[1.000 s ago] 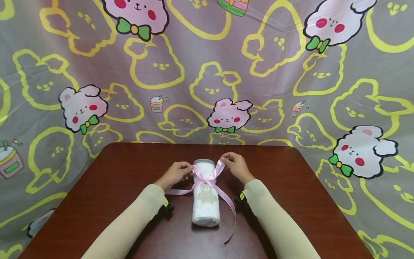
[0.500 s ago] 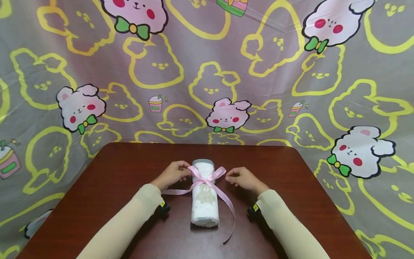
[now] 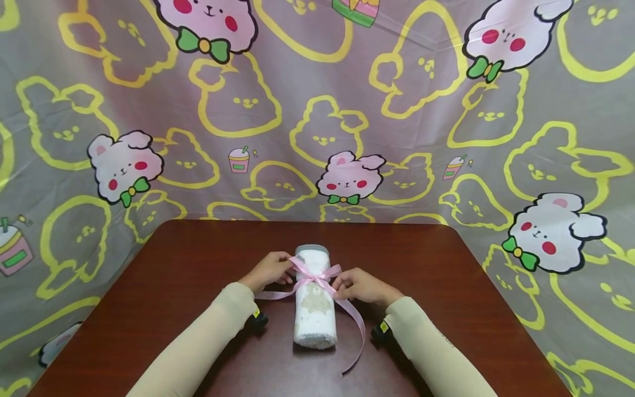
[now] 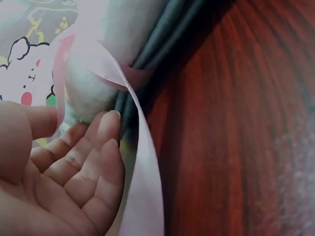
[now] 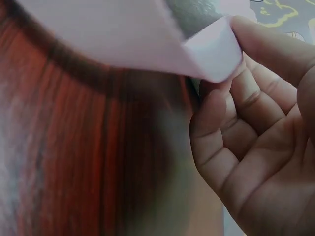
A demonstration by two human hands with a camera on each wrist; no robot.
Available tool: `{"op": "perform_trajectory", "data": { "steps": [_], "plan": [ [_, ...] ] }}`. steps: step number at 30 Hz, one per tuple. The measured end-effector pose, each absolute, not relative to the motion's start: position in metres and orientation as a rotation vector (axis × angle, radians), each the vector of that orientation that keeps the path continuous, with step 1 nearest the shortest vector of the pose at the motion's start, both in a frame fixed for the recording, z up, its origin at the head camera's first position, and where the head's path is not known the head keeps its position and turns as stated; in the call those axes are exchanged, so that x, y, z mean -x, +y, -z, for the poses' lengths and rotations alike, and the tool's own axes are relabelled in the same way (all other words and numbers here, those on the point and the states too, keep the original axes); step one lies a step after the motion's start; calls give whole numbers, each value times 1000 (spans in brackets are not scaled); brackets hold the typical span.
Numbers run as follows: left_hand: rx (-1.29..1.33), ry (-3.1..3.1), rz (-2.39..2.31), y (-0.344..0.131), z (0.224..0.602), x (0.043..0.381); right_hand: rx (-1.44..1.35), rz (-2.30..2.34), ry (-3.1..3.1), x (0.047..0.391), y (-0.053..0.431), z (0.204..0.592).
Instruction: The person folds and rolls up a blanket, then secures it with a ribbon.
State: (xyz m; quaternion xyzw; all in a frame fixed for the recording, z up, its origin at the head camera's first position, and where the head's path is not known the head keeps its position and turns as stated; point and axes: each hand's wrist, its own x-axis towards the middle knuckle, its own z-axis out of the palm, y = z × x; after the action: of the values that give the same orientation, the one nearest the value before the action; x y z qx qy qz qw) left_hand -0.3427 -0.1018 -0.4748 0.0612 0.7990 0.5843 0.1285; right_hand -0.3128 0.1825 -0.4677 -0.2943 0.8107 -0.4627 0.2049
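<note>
A rolled white towel [image 3: 315, 325] with a beige bear patch and a grey far end lies lengthwise on the table. Round its middle runs a pink ribbon [image 3: 354, 317], tied in a bow on top. At the bow's left loop, my left hand [image 3: 270, 270] pinches the ribbon; in the left wrist view the thumb presses the loop while a loose ribbon tail [image 4: 145, 187] hangs beside the fingers. My right hand [image 3: 364, 285] pinches the right-hand tail close to the knot. The right wrist view shows that ribbon [image 5: 214, 54] between thumb and fingers.
The dark red-brown table [image 3: 198, 242] reaches back to a grey curtain [image 3: 278, 138] printed with cartoon bunnies. The right tail's free end trails onto the tabletop near the roll's front. A small dark device sits at each wrist.
My right hand let go of the bow's right loop, drew away to the right, then came back lower and took the right ribbon tail. My left hand stays at the left loop.
</note>
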Motion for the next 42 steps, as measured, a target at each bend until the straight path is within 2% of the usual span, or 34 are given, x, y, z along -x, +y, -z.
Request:
{"op": "perform_trajectory", "data": {
  "steps": [24,34,42],
  "plan": [
    [-241,2287,-1707,-106,476,339,870,992,2201,304,211,465],
    [-248,2296,-1699,-105,479,341,796,905,2229,300,220,463],
    [-326,2259,-1672,-112,476,339,750,979,2279,314,220,457]
  ]
}}
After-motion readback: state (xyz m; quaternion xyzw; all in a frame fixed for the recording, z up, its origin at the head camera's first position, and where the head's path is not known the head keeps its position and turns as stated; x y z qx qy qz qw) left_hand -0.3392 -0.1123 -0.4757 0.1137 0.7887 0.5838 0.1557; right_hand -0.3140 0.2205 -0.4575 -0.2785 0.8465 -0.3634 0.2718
